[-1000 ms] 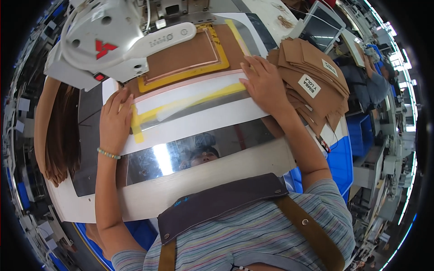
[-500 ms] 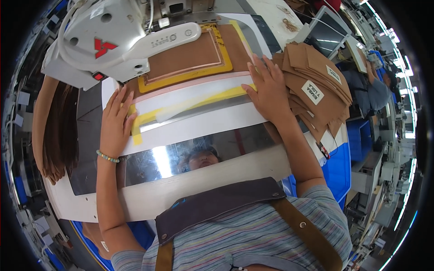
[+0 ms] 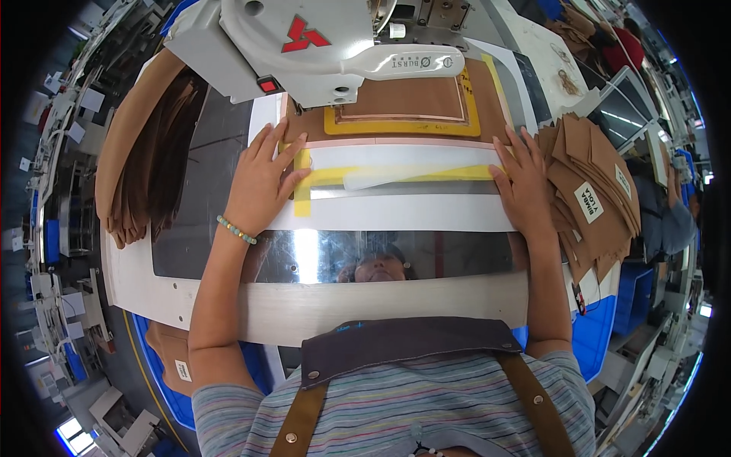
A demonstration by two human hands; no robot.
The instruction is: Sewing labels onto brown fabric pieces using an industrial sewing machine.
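Note:
My left hand lies spread at the left edge of a white sheet, its fingertips touching the near left corner of a brown panel. Across that sheet, my right hand rests with fingers stretched at the panel's near right corner. Neither hand grips anything. On the panel sits a yellow rectangular frame with a copper-coloured inner border. Strips of yellow tape run along the sheet and down beside my left fingers. The machine head, white with a long handle, hides the far left of the panel.
Brown pieces with white labels lie stacked beside my right hand. A bundle of brown pieces hangs at the left. A shiny metal plate spans the near side. Blue bins stand below the table. Another person's sleeve shows far right.
My view has turned, so the whole scene sits farther right and more level in the picture. Both hands remain flat at the panel's near corners.

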